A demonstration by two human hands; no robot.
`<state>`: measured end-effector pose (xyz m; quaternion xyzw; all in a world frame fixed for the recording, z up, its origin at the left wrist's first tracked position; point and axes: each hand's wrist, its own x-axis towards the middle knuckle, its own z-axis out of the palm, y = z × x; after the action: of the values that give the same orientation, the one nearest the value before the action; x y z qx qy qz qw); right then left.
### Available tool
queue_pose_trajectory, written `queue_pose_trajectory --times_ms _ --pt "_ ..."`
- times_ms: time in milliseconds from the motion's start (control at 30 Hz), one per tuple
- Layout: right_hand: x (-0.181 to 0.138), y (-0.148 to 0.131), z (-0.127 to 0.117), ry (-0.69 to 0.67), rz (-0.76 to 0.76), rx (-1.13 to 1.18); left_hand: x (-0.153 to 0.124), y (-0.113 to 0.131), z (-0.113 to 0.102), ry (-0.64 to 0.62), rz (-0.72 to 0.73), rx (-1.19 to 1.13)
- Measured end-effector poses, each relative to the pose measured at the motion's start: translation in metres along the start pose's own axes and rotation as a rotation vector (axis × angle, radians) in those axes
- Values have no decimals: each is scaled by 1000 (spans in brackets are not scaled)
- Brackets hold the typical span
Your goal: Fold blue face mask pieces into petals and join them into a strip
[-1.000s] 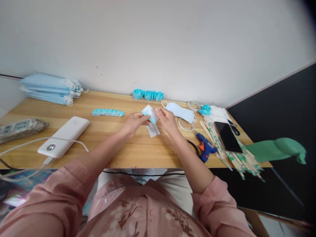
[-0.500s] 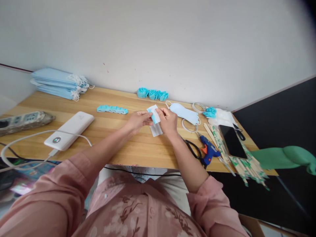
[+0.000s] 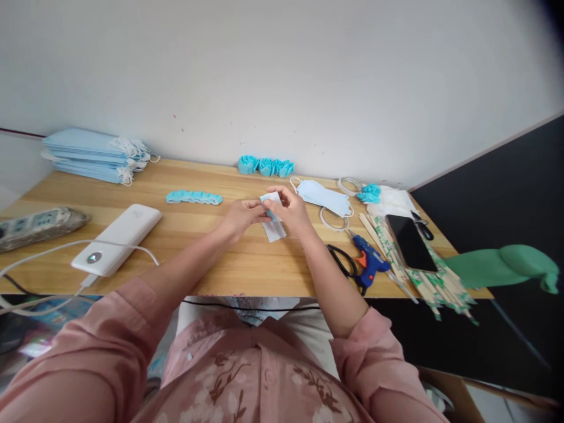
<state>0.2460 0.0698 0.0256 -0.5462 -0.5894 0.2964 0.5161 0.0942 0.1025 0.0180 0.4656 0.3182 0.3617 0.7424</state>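
Observation:
Over the middle of the table, both hands pinch a small folded strip of white and light blue mask-like fabric (image 3: 275,231). My left hand (image 3: 241,218) grips its left edge with the fingertips. My right hand (image 3: 292,212) holds the upper right part, its thumb pressed across the front. The lower end of the strip hangs free, pale and flat. Left of the hands lies a gathered light blue band (image 3: 194,198). Behind them, against the wall, sit three blue fabric rosettes (image 3: 266,167). Flat face masks (image 3: 324,197) rest just beyond my right hand.
A stack of masks (image 3: 90,154) stands back left, near a white power bank (image 3: 117,241) and a power strip (image 3: 42,226). On the right are a blue glue gun (image 3: 369,262), tape rolls (image 3: 333,220), a phone (image 3: 412,244) on wrapped chopsticks (image 3: 440,288), and a green object (image 3: 493,267).
My right thumb has moved left across the strip's front, covering more of its blue part. The view has shifted slightly; the things on the table lie as before.

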Motion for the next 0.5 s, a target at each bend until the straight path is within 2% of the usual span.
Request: queue_pose_trajectory --times_ms 133,233,367,500 --pt "0 -1 -1 33 -4 -82 -2 -2 2 -69 -14 89" --pt "0 -3 -4 122 -32 -10 0 -2 1 -92 -31 84" --pt "0 -3 -10 201 -45 139 5 6 -4 34 4 -144" --pt "1 2 -10 122 8 147 7 14 -8 105 45 -277"
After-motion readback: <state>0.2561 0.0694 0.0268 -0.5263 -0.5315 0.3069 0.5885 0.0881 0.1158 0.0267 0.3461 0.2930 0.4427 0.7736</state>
